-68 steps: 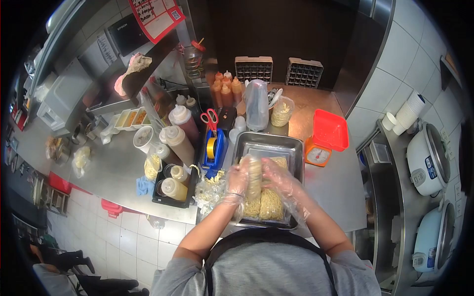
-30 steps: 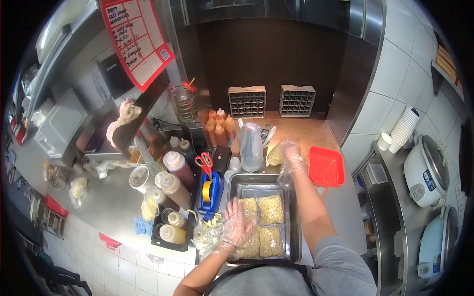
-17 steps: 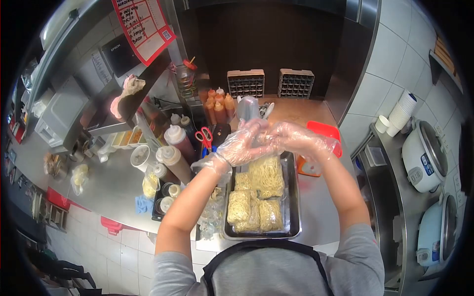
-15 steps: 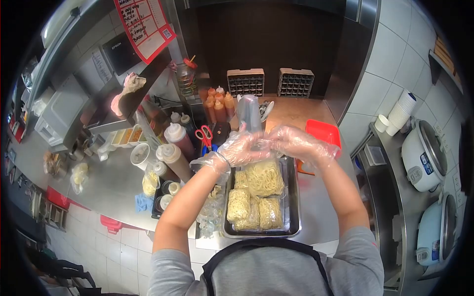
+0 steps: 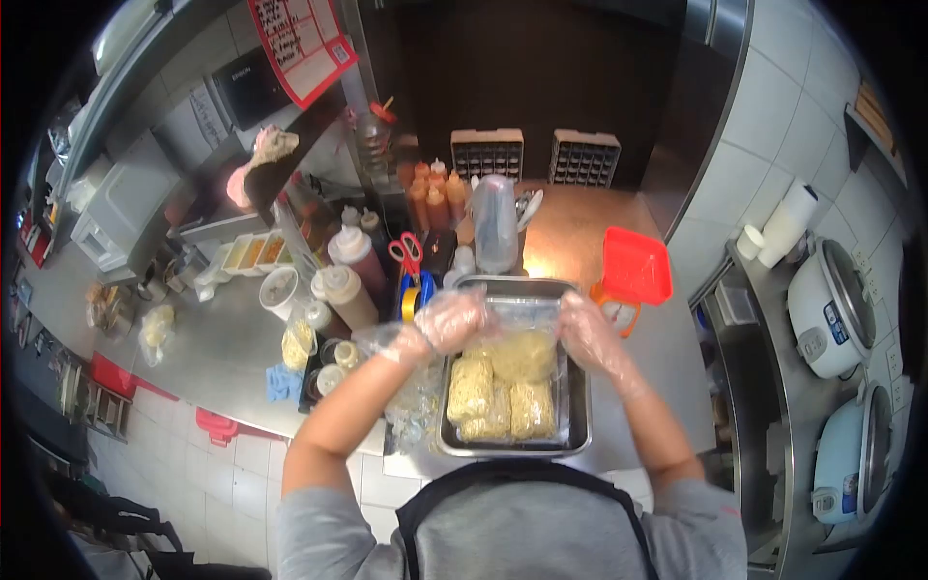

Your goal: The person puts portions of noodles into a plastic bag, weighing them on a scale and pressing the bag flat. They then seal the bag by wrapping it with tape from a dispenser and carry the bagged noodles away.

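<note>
My left hand [image 5: 454, 322] and my right hand [image 5: 594, 336] both wear clear plastic gloves. Between them a clear plastic bag [image 5: 527, 314] is stretched, its upper corners pinched in my closed fingers. A clump of noodles [image 5: 525, 358] shows blurred through the bag's lower part. Beneath it, a deep metal tray [image 5: 584, 418] holds several bagged noodle portions [image 5: 531, 410], packed side by side.
A red basin [image 5: 638, 266] sits on an orange scale [image 5: 620, 314] right of the tray. Left stand squeeze bottles [image 5: 345, 298], red scissors [image 5: 406, 254] and a tape roll [image 5: 410, 304]. A clear container [image 5: 495, 224] stands behind the tray; rice cookers [image 5: 833, 307] are far right.
Both hands have come down toward me and spread apart, drawing the bag's top wide over the tray. The red basin and scale now show more fully.
</note>
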`<state>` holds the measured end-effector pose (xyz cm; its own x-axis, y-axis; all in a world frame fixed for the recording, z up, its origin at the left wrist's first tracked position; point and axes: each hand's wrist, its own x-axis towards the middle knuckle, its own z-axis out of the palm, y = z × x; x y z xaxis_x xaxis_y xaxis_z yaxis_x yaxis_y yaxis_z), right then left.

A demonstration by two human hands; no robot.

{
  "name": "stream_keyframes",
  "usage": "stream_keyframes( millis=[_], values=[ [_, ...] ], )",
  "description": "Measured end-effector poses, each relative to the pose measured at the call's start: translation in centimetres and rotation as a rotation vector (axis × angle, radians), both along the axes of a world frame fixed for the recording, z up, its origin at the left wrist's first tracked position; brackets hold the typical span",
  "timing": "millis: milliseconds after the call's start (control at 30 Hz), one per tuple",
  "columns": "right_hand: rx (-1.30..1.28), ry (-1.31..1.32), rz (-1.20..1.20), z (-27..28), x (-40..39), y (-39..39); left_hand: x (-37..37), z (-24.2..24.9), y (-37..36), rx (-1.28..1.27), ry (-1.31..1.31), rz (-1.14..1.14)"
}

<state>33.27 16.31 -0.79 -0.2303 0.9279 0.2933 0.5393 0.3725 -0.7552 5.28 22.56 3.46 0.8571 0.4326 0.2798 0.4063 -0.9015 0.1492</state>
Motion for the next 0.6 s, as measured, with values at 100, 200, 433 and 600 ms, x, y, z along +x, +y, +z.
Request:
stream_keyframes(
  millis=[100,200,433,600],
  values=[
    [0.128,0.312,-0.032,-1.5,-0.3,-0.9,0.1,0.9,-1.0,-0.007,-0.048,0.018],
    [-0.245,0.577,0.16,-6.5,-1.3,-1.0,0.7,1.4,-0.9,-0.026,-0.064,0.039],
    [-0.234,0.295,-0.16,-5.4,-2.5,-0.1,0.6,-1.5,-2.0,-0.133,-0.687,0.383],
    [-0.229,0.067,-0.115,-1.6,-2.7,2.0,3.6,-11.3,0.1,-0.679,-0.861,0.301]
  ],
)
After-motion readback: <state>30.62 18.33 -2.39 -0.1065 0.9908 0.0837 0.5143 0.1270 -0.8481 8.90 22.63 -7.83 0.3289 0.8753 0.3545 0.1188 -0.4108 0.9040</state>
